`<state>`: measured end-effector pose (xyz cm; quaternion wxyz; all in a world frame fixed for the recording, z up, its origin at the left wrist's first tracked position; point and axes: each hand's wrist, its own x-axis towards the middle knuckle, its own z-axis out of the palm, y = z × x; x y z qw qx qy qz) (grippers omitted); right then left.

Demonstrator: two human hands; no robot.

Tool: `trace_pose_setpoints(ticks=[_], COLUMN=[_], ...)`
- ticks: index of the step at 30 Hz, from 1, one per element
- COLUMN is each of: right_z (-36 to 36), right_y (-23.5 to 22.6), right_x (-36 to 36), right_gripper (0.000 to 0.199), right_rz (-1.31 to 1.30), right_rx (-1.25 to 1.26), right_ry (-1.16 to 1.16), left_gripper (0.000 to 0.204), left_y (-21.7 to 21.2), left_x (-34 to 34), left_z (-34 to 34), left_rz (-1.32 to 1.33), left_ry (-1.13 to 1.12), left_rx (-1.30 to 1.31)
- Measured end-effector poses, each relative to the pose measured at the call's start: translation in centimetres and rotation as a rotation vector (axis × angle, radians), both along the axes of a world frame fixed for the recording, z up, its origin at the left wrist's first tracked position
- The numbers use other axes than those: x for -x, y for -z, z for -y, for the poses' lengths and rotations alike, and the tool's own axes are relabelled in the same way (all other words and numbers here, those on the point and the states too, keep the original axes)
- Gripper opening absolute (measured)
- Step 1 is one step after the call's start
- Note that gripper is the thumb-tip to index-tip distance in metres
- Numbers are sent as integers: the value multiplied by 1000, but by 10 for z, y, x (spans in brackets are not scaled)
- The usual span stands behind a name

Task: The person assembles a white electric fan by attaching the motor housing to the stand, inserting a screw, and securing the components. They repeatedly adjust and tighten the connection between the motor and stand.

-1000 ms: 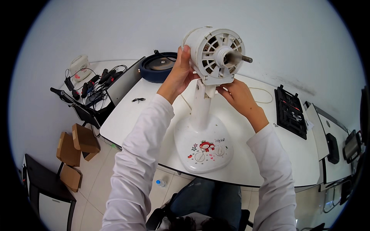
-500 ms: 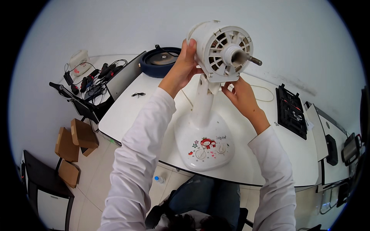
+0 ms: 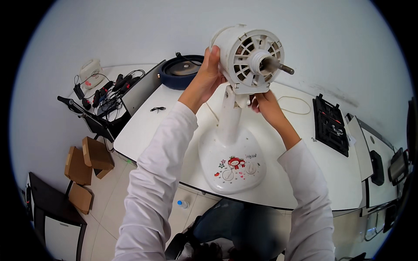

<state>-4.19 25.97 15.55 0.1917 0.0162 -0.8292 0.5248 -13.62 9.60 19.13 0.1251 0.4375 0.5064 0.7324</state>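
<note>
A white desk fan without blades or guard stands upright, its motor housing at the top with a slotted front and a bare metal shaft pointing right. My left hand is closed round the housing's left side, thumb up along it. Below the housing, beside the neck joint, my right hand has its fingers curled in; their tips are partly hidden, so what they pinch does not show. The neck runs down to a rounded white base with knobs and red cartoon prints.
The white table holds a dark blue round fan part, a small black cable and an open black tool case. A pale cord loops behind my right hand. Cardboard boxes and a bottle are on the floor.
The motor housing has shifted slightly left with my left hand on it. My right hand has moved a little, its fingers curling further in under the housing.
</note>
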Motion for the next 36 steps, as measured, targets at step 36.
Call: trace_pose_setpoints(ticks=[36], right_z=[-12], right_y=[3], right_x=[8], right_gripper=[31], right_rz=[-96], right_rx=[-294], right_ry=[-173], left_gripper=[91], left_y=[-1], left_x=[-3], left_z=[3], left_rz=[41], left_ry=[14], left_rx=[7])
